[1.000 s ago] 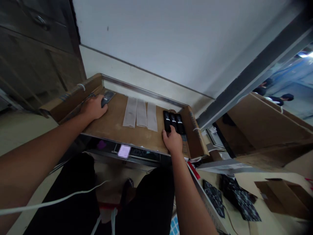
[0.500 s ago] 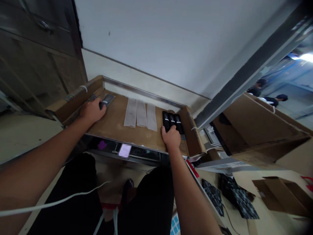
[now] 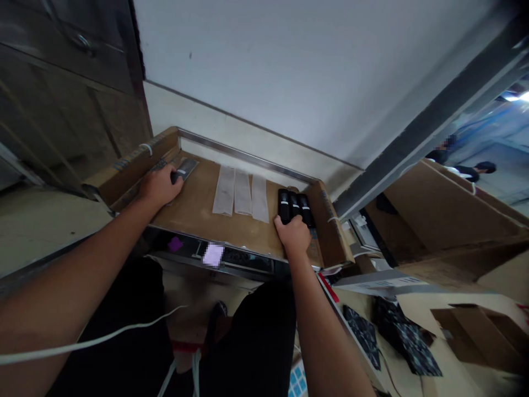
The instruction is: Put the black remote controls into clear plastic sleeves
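Observation:
My left hand (image 3: pixel 160 184) is closed around the near part of a dark grey strip (image 3: pixel 187 167) with a small white label, at the left end of a shallow cardboard tray (image 3: pixel 188 218). At the right end, my right hand (image 3: pixel 294 234) grips the near ends of three black narrow pieces (image 3: pixel 295 205) lying side by side. Each of them carries a white label band. Its thumb is on their left side, and its palm hides their near ends. Three pale flat strips (image 3: pixel 243 192) lie between my hands, touching neither.
Raised cardboard sides (image 3: pixel 330 223) close the tray left and right, and a white panel (image 3: pixel 256 77) stands behind it. A large open carton (image 3: pixel 458 209) is at the right. Dark patterned pieces (image 3: pixel 407 336) lie below it. A white cord (image 3: pixel 124 331) crosses my lap. People are in the far background.
The whole view has shifted slightly, so the tray appears a little further right. Both hands keep nearly the same places on the pieces.

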`<state>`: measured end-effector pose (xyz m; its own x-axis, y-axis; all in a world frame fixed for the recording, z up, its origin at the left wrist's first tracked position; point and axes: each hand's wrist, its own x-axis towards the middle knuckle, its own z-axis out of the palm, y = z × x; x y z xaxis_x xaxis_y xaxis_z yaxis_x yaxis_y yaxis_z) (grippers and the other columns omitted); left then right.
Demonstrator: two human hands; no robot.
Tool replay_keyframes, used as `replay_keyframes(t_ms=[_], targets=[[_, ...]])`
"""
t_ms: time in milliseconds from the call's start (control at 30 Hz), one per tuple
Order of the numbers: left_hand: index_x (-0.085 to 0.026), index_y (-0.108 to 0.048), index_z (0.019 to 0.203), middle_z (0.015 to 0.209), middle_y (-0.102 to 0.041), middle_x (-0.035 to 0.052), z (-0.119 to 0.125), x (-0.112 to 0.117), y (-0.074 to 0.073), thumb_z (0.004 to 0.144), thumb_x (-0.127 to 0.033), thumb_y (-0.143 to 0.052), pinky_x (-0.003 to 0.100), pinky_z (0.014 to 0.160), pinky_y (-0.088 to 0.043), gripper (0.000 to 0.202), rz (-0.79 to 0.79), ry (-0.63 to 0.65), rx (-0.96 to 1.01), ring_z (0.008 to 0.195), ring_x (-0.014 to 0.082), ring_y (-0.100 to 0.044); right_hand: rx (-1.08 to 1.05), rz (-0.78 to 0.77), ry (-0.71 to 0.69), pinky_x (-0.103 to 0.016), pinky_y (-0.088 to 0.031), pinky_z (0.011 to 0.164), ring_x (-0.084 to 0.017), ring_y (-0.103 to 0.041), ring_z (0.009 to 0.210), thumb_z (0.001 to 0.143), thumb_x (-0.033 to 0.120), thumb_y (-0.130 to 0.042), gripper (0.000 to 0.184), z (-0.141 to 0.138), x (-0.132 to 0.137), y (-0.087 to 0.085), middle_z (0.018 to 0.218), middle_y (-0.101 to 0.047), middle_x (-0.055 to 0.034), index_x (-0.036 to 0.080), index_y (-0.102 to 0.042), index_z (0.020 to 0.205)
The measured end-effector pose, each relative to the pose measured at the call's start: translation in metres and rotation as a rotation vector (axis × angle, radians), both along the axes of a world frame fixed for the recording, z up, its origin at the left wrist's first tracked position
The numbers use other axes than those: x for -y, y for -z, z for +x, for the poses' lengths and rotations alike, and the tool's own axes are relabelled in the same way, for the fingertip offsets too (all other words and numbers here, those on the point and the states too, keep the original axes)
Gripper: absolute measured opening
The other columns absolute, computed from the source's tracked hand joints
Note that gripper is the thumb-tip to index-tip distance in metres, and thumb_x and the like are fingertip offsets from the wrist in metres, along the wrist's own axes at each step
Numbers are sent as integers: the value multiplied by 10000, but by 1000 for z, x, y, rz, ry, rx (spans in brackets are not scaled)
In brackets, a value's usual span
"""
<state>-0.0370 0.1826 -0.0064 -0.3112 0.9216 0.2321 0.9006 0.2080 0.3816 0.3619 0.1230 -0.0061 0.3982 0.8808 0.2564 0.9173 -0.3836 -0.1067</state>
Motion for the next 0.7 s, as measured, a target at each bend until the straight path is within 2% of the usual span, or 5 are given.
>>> replay_keyframes(t_ms=[333,467,600,633,700], targets=[[-222,-668,1253,1102,-742,129,-1,-4,7,904,-461,-572,408,868,-518,434,28,4,36,1018,325,-680,53,-35,-130,-396,-568,787,-328,-754,873,1018,566,-484,470,1,1,-1,933,-757,-174,151,-679,1121],[-176,-649,1242,1180,-725,110,-3,0,-12,926,-376,-546,375,929,-508,388,100,43,99,1073,269,-662,46,-42,-135,-385,-557,811,-308,-750,887,1065,555,-378,508,-2,2,-3,955,-755,-177,159,-677,1174],[-159,-642,1195,1286,-682,73,-3,48,-32,971,-353,-431,362,1143,-398,363,398,303,71,1253,202,-576,38,-68,-132,-372,-552,817,-295,-748,891,1068,545,-382,500,-3,4,-6,955,-755,-172,157,-672,1194],[-206,-661,1141,1232,-701,46,0,69,-29,954,-409,-469,369,1146,-401,337,381,378,67,1225,210,-593,39,-71,-133,-370,-553,812,-294,-749,884,1067,544,-387,495,-4,3,-6,949,-755,-168,159,-671,1191],[-299,-708,999,1108,-739,9,11,116,-6,896,-483,-521,373,1081,-461,282,274,585,115,1113,230,-654,43,-69,-134,-364,-554,802,-292,-750,875,1067,543,-387,489,-5,1,-6,941,-755,-162,162,-670,1185]])
